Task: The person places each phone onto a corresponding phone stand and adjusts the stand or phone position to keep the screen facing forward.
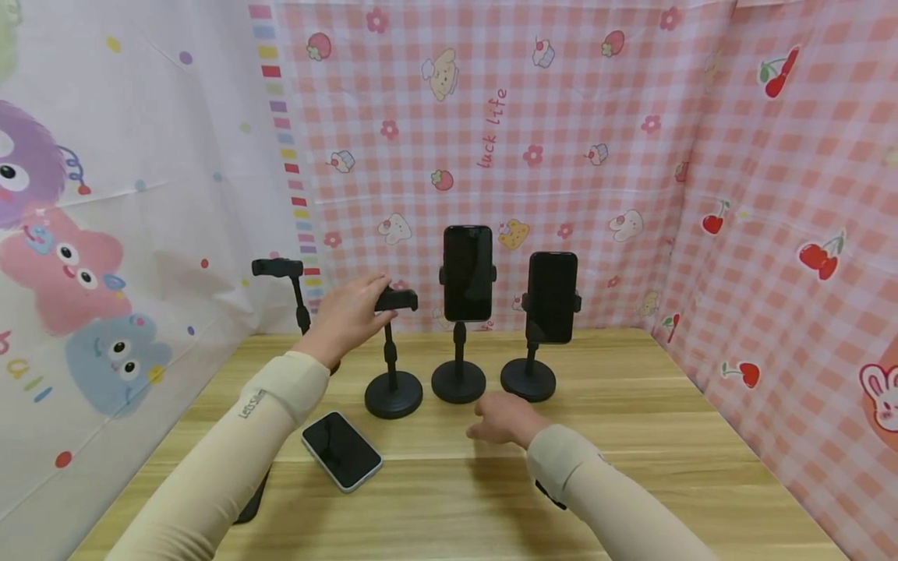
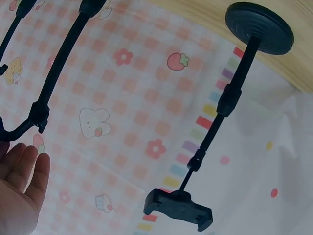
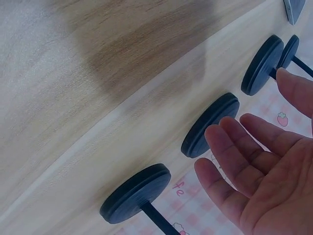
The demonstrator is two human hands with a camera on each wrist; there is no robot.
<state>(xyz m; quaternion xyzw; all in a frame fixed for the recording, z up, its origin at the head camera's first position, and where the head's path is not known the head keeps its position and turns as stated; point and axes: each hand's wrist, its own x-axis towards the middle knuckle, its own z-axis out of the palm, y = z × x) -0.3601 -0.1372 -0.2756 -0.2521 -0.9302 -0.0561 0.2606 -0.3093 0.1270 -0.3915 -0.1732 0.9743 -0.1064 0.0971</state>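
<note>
My left hand (image 1: 351, 314) is at the clamp (image 1: 401, 300) of a black phone stand (image 1: 394, 395), fingers over its left end and thumb below. That clamp bears no phone. In the left wrist view the hand (image 2: 19, 188) shows at the left edge beside the stand's bent neck (image 2: 19, 131), the clamp mostly outside the picture. My right hand (image 1: 508, 421) hovers over the table in front of two stands, fingers loosely extended, holding nothing. The right wrist view shows its open palm (image 3: 274, 181) near the round bases (image 3: 210, 125).
Two stands hold upright dark phones, a middle one (image 1: 468, 273) and a right one (image 1: 552, 298). Another stand with a bare clamp (image 1: 277, 268) is at far left. A pale-edged phone (image 1: 342, 450) lies on the wooden table (image 1: 631, 483); a dark phone-like object (image 1: 252, 502) is partly behind my left sleeve.
</note>
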